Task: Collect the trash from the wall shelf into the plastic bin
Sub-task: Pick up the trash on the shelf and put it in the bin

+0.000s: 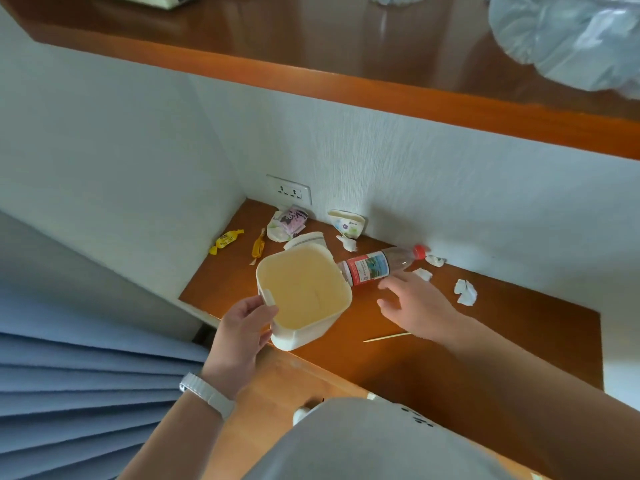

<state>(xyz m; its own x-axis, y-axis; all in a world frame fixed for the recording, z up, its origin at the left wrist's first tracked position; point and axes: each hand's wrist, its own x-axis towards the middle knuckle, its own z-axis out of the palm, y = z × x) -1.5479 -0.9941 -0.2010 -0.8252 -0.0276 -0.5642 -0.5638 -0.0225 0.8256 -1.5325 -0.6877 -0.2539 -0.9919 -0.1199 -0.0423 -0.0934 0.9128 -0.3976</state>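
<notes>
My left hand (242,334) grips the near rim of a cream plastic bin (304,296), which sits empty on the brown wall shelf (502,341). My right hand (412,303) hovers open just in front of a clear plastic bottle (381,265) with a red cap and red label, lying on its side beside the bin. Crumpled white paper bits (465,292) lie to the right of the bottle. Behind the bin lie a yellow candy wrapper (227,240), an orange wrapper (258,247), a pink printed packet (291,221), a crushed paper cup (346,225) and a white lid (304,239).
A thin wooden skewer (386,337) lies near the shelf's front edge. A wall socket (289,190) sits in the back corner. An upper wooden shelf (346,64) overhangs, with a clear plastic bag (571,36) on it. Blue pleated fabric (86,393) is at lower left.
</notes>
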